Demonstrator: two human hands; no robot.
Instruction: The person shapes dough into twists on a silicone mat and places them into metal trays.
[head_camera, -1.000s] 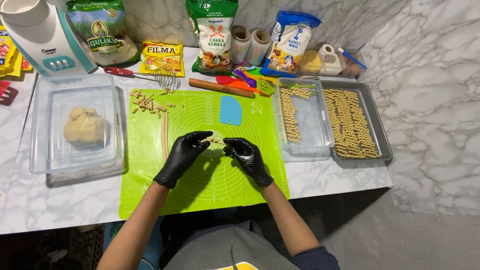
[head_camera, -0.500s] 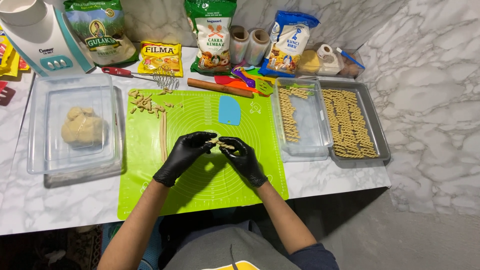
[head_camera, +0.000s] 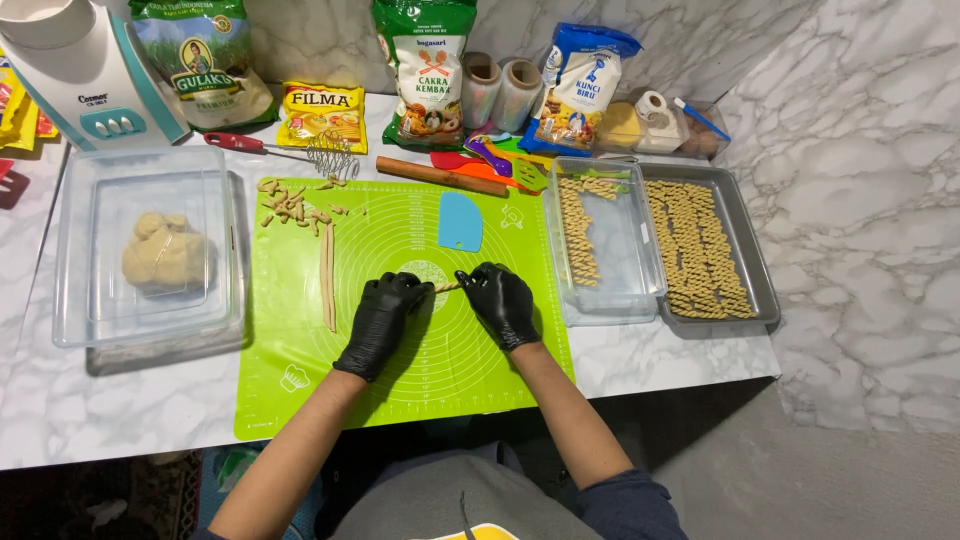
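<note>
Both my hands wear black gloves and meet over the middle of a green silicone mat. My left hand and my right hand pinch the two ends of a short thin dough strip just above the mat. Two long dough ropes lie upright on the mat to the left. Several small cut dough bits are scattered at its top left corner. A light blue scraper rests on the mat above my hands.
A clear tub at left holds a dough lump. At right, a clear container and a metal tray hold twisted dough sticks. Bags, rolls, a whisk, a rolling pin and a blender base line the back.
My hands have come closer together and now grip the strip by its ends. The strip looks thinner and more stretched than a second ago.
</note>
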